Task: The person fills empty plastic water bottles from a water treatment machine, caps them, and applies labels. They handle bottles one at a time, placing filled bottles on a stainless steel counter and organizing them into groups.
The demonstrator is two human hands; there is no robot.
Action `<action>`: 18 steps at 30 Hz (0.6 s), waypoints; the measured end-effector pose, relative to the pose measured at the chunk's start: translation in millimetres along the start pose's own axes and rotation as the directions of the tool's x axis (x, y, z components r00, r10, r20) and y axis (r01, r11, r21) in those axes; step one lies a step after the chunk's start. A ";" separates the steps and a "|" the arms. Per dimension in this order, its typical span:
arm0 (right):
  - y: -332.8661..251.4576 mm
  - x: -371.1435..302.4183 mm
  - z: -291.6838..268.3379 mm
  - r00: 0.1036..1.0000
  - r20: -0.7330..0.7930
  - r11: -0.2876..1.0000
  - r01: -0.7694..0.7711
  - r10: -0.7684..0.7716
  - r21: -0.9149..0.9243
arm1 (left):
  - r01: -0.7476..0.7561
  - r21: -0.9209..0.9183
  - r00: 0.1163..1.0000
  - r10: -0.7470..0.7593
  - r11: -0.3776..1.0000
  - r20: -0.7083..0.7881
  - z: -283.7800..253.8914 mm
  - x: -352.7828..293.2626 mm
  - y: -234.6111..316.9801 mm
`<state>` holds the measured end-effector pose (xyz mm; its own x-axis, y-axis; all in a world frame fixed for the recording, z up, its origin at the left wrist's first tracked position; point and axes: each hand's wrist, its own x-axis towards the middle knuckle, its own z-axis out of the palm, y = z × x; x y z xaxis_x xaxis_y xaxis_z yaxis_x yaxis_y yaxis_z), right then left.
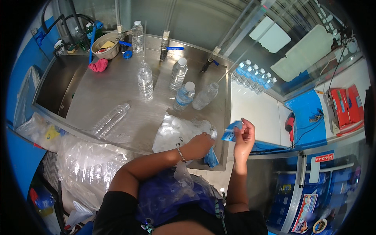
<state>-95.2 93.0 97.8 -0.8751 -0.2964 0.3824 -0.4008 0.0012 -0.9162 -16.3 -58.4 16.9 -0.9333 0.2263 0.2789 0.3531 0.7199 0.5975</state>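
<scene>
My right hand (245,138) is raised over the right edge of the steel counter, pinching a blue plastic bottle label (231,131). My left hand (199,146) is closed over the lower right part of a clear bag of white bottle caps (168,135); what its fingers grip, if anything, is hidden. Just below it lie more blue labels (211,158). Beyond the bag stand a capped bottle with a blue label (184,96), a capped bottle without one (178,73) and a tilted clear bottle (205,96). Farther left are an upright clear bottle (145,82) and one lying down (111,120).
Valves with blue handles (164,48) rise along the counter's back. A sink (60,88), a basin (105,45) and a pink cloth (98,65) are at left. Several labelled bottles (252,76) stand on the white surface at right. Bagged bottles (90,168) sit below the front edge.
</scene>
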 end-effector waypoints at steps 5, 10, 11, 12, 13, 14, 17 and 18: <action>-37.3 29.9 64.9 0.953 0.301 0.998 -0.051 0.036 0.042 | 0.211 -0.317 0.900 -0.311 0.925 -0.307 -80.0 -18.2 -1.3; -26.2 56.3 130.8 0.936 0.351 0.982 0.097 -0.035 -0.159 | -0.053 -0.916 0.792 -0.542 0.397 -0.281 -133.2 -24.2 -27.9; -22.6 61.9 139.7 0.928 0.359 0.964 0.179 -0.100 -0.195 | -0.042 -0.905 0.752 -0.583 0.424 -0.308 -137.9 -23.6 -34.2; -19.2 68.8 148.6 0.916 0.366 0.938 0.261 -0.165 -0.229 | 0.048 -0.909 0.700 -0.663 0.414 -0.265 -142.4 -23.2 -40.8; -16.9 79.1 155.7 0.912 0.407 0.967 0.154 -0.060 -0.204 | 0.090 -0.840 0.693 -0.639 0.535 -0.333 -147.2 -23.1 -47.9; -16.1 92.0 160.1 0.893 0.447 0.982 0.043 0.046 -0.186 | 0.211 -0.770 0.675 -0.659 0.602 -0.331 -151.6 -22.6 -55.1; -18.0 126.7 168.8 0.883 0.463 0.980 0.011 0.083 -0.196 | 0.283 -0.585 0.622 -0.610 0.760 -0.491 -158.7 -14.9 -74.6; -19.1 137.6 172.0 0.897 0.433 0.971 0.015 0.092 -0.237 | 0.237 -0.515 0.602 -0.541 0.824 -0.588 -160.2 -10.2 -82.2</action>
<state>-161.3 -112.1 147.3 -0.7044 -0.6790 0.2068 -0.4667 0.2235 -0.8557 -25.3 -225.0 85.4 -0.7140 -0.6389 0.2864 0.1035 0.3083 0.9457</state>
